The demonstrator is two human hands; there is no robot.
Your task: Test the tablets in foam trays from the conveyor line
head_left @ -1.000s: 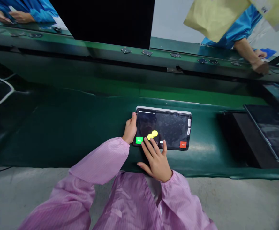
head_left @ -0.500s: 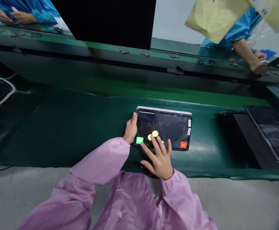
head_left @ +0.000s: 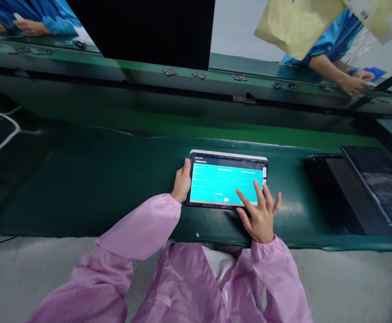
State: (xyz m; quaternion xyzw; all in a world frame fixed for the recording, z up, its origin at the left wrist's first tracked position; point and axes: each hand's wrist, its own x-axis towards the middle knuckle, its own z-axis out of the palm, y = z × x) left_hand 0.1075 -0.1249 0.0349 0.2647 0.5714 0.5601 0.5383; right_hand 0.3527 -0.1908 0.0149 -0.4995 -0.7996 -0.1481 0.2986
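A tablet (head_left: 223, 179) lies flat on the green mat (head_left: 98, 179), its screen lit cyan with faint text. My left hand (head_left: 181, 184) grips the tablet's left edge, thumb on the bezel. My right hand (head_left: 260, 213) hovers over the screen's lower right corner with its fingers spread, the forefinger tip at the screen. Both arms wear pink sleeves.
A dark tray with black panels (head_left: 374, 188) sits to the right. Behind runs a green conveyor (head_left: 115, 67) with several small dark parts (head_left: 199, 74). A black monitor (head_left: 149, 27) stands at the back. Two people in blue sleeves (head_left: 333, 58) work on the far side.
The tablet screen went from dark with yellow dots and green and red buttons to cyan. My right hand moved from the screen's lower left to its lower right.
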